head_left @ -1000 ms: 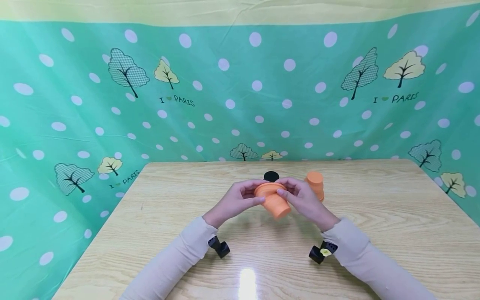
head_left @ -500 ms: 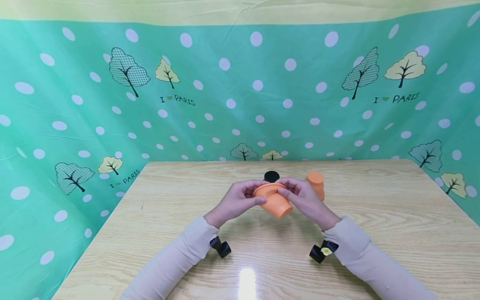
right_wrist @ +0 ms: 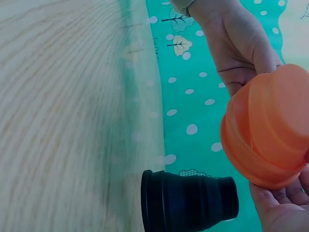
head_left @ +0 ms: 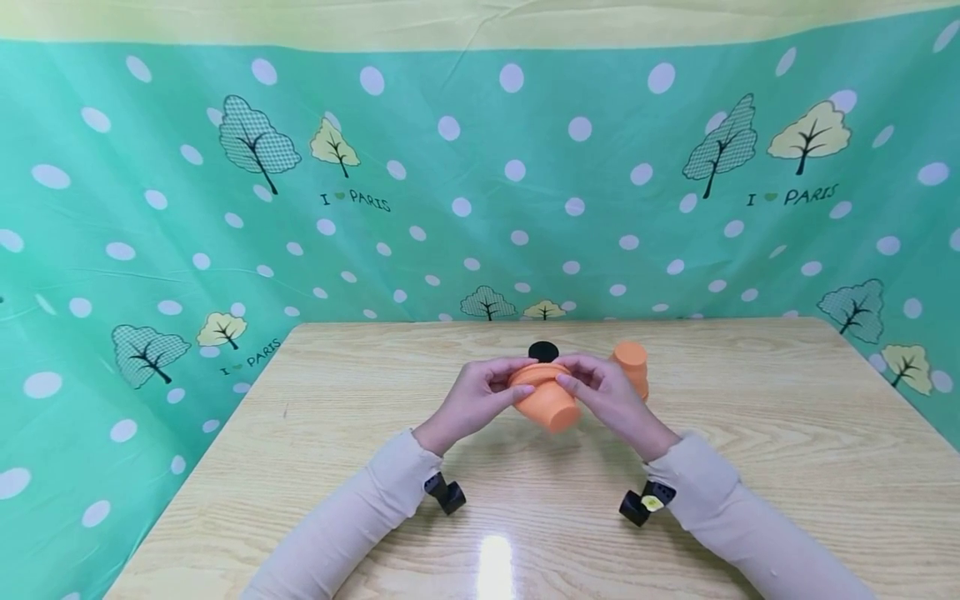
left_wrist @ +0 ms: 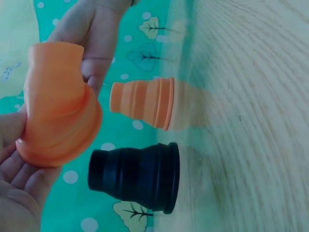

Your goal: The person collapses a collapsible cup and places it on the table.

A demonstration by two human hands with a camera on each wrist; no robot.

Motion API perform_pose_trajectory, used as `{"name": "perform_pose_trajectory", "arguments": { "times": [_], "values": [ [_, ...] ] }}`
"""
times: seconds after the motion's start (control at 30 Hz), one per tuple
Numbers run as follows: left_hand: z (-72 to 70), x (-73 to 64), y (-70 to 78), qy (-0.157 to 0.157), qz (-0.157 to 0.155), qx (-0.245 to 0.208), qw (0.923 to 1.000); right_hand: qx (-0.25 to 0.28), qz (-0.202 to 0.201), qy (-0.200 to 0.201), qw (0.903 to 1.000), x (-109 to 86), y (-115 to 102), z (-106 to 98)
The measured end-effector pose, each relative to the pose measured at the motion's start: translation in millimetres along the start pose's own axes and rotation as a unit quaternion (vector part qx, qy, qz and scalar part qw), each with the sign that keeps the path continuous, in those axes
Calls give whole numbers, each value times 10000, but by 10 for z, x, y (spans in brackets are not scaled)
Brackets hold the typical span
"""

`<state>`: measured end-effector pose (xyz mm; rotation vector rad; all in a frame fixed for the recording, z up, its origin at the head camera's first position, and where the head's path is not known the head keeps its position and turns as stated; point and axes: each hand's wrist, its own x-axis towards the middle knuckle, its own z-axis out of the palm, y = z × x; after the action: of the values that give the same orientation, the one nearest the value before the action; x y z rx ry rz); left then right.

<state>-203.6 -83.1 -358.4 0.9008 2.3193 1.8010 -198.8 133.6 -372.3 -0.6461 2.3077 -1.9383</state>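
Both hands hold an orange collapsible cup (head_left: 545, 405) above the table, its narrow base tilted down toward the head camera. My left hand (head_left: 482, 398) grips the wide rim from the left, thumb on the wall. On the other side my right hand (head_left: 603, 396) does the same, its thumb pressing near the rim. In the left wrist view the cup (left_wrist: 58, 106) looks bent, with a fold in its wall beside the rim. Behind the hands a black collapsible cup (left_wrist: 133, 179) stands upside down, mostly hidden in the head view. A second orange cup (head_left: 631, 367) stands upside down to its right.
The wooden table (head_left: 360, 367) reaches back to a green dotted curtain (head_left: 420, 167) with printed trees. A black wrist camera (head_left: 450, 497) hangs below the left cuff, and another wrist camera (head_left: 634, 507) below the right one.
The held cup's wall has buckled and shifted under the thumbs, and its base now points more toward the head camera. Both hands stay nearly in place; the two standing cups have not moved.
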Motion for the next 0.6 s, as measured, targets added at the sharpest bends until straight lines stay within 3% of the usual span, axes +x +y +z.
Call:
{"name": "perform_pose_trajectory", "arguments": {
  "times": [0.17, 0.3, 0.43, 0.6],
  "values": [
    [-12, 35, -199, -92, -42, -2, 9999, -196, 57, -110, 9997, -3, 15, 2],
    [-7, 49, -185, -231, -207, 239, 9992, -509, 108, -247, 9983, -3, 17, 25],
    [7, 63, -165, -290, -184, 434, 9985, -686, 175, -355, 9969, 0, -9, 66],
    [4, 59, -148, -238, -241, 317, 9989, -769, 123, -273, 9966, 2, -33, 100]
  ]
}}
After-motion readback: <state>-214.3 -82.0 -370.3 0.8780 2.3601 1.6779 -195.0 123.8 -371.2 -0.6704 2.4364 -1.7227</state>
